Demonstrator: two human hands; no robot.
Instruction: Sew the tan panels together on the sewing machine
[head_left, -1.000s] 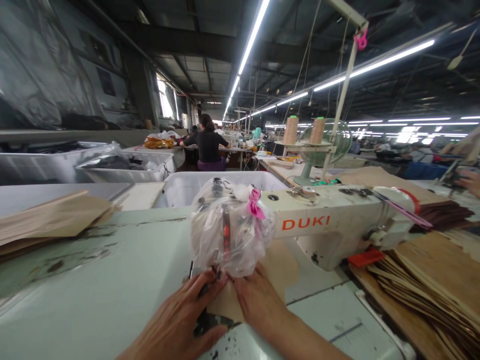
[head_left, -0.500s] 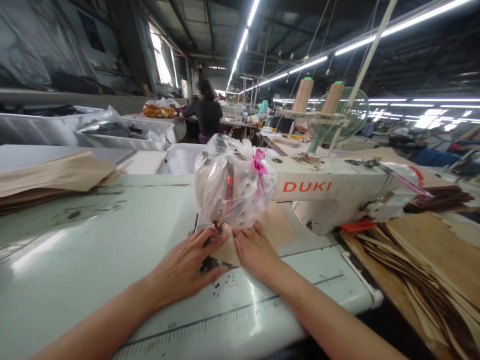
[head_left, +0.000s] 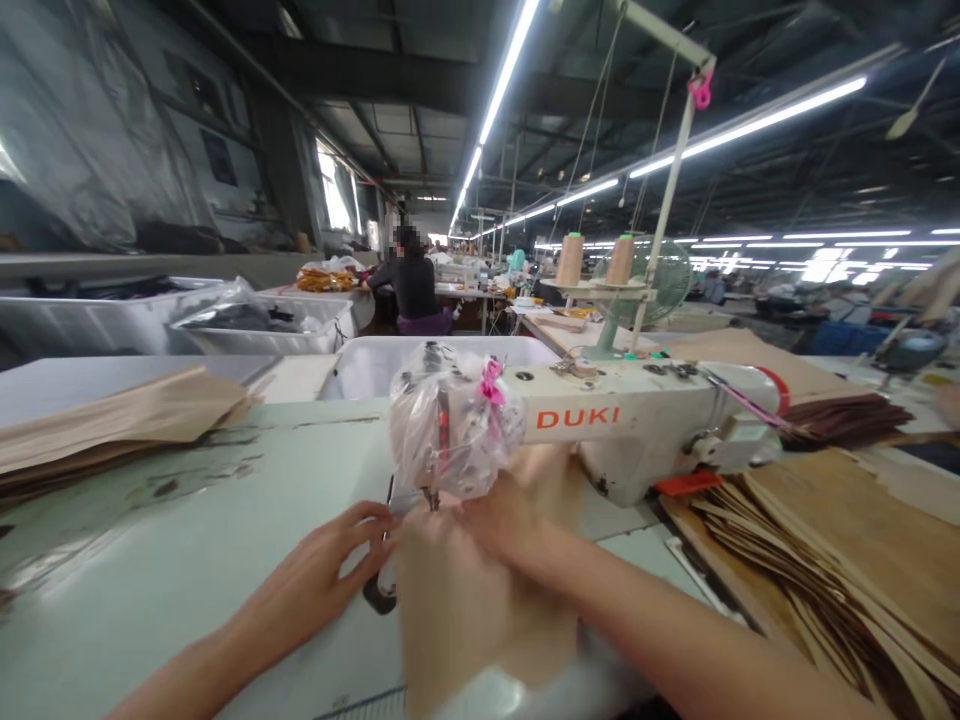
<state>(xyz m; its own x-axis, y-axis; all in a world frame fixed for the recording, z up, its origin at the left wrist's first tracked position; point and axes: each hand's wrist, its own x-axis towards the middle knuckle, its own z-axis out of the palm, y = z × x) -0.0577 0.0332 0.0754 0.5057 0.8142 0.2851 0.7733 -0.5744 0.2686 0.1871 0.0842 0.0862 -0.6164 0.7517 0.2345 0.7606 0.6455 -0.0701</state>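
Newly, the beige piece (head_left: pixel 450 610) has been swung toward the wearer, before the sewing machine (head_left: pixel 645 405); its repositioning is suggested. The left hand (head_left: pixel 341 550) is curved at its edge, the right hand (head_left: pixel 506 520) laid against it; whether either pinches cannot be told.

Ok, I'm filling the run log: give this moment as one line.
left grip: at left edge of tan fabric | right grip: on tan fabric, right of presser foot | DUKI sewing machine: plastic bag on left end
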